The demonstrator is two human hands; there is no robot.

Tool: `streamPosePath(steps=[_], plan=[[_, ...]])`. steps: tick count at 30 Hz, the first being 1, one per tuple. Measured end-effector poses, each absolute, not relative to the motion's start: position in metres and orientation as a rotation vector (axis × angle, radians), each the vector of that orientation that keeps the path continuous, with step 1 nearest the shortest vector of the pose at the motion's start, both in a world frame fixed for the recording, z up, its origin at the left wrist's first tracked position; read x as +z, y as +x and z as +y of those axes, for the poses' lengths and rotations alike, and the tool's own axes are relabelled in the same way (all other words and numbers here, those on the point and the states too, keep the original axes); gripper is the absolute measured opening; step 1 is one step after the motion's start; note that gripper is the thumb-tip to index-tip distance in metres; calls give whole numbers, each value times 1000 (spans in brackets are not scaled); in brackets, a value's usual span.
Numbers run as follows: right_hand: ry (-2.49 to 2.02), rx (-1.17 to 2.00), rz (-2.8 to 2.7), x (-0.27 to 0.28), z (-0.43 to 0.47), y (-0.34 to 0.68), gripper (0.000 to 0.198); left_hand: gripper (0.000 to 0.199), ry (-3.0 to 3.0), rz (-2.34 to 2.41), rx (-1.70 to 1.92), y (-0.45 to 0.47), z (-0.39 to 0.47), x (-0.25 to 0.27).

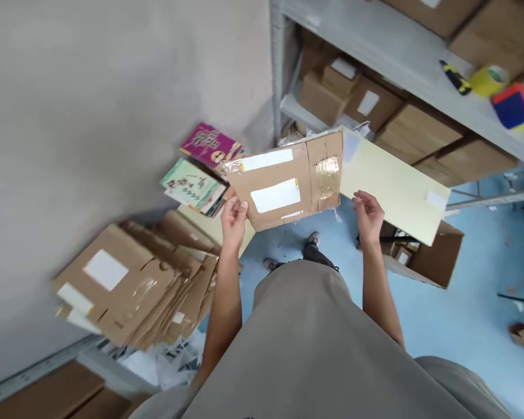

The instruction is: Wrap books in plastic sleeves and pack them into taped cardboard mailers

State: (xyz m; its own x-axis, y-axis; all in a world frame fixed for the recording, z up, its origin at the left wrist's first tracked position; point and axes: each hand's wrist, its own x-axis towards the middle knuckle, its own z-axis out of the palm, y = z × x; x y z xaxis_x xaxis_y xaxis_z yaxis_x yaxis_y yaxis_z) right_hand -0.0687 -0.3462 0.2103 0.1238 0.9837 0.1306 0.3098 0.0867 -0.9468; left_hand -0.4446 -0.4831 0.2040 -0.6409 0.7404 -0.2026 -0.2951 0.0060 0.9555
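Observation:
A flattened cardboard box with white labels and strips of shiny clear tape is held up in front of me. My left hand grips its lower left corner, thumb on the near face. Just off the box's right edge is my right hand, its fingers loosely bent and apart from the cardboard, with nothing visible in them. Behind the cardboard, a pale yellow board reaches out to the right, a white label near its end.
Flattened cartons lean in a stack at the left. Colourful books are piled by the wall. Grey shelving holds boxes, a yellow tape roll and a box cutter. An open carton stands under the board.

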Motion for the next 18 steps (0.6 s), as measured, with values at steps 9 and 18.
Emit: streamPosePath(steps=[9, 18], plan=[[-1567, 964, -1209, 179, -267, 88, 56, 33, 607, 1437, 1416, -304, -314, 205], [-1622, 1015, -1066, 156, -219, 191, 26, 12, 815, 1403, 1207, -178, -187, 182]])
